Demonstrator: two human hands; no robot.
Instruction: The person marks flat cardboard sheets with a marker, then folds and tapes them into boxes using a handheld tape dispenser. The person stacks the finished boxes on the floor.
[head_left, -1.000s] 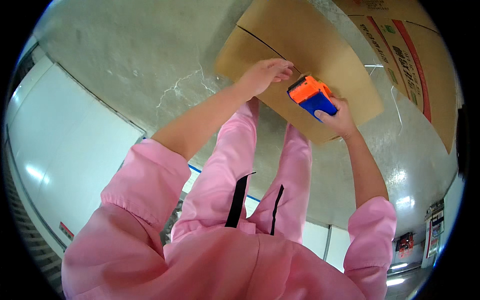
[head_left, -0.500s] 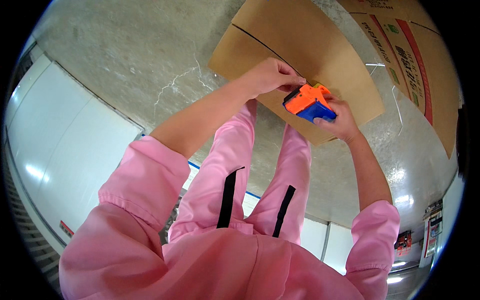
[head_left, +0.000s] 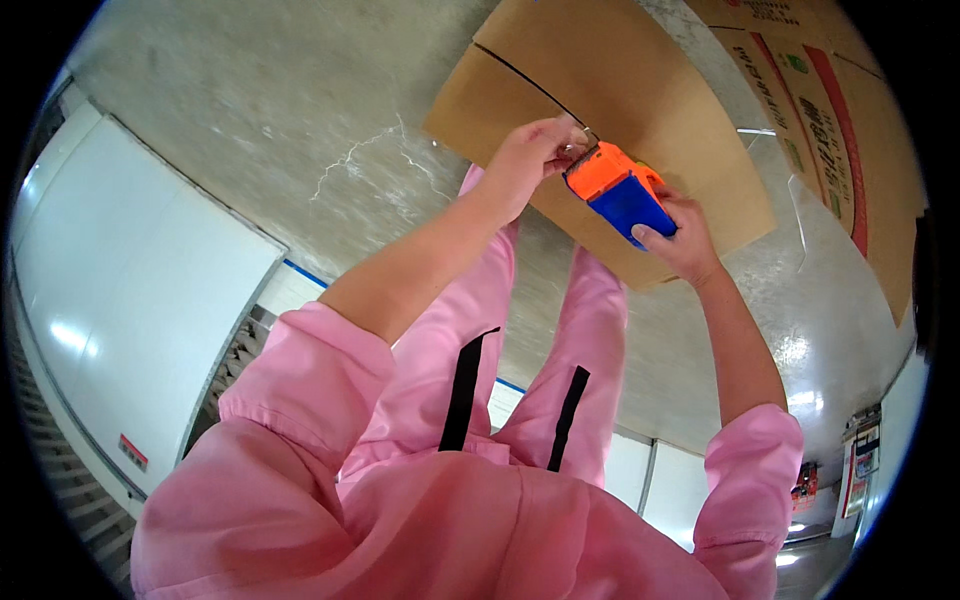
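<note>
My right hand (head_left: 677, 238) grips an orange and blue tape dispenser (head_left: 618, 188) over a flat brown cardboard box (head_left: 610, 90) lying on the grey floor. My left hand (head_left: 533, 153) pinches at the dispenser's front end, its fingertips closed on the tape end there; the tape itself is too small to make out. A dark seam (head_left: 525, 78) runs between the box flaps just beyond my left hand. Both forearms reach forward from pink sleeves, above my pink trouser legs (head_left: 545, 330).
A second, printed cardboard box (head_left: 835, 110) lies to the right of the plain one. A large white panel (head_left: 130, 290) stands at the left. The concrete floor (head_left: 290, 110) shows a thin white crack. Small coloured items (head_left: 860, 450) sit at the far right edge.
My left hand has moved from resting on the cardboard to the dispenser's front end. The dispenser has turned slightly in my right hand and sits closer to the seam.
</note>
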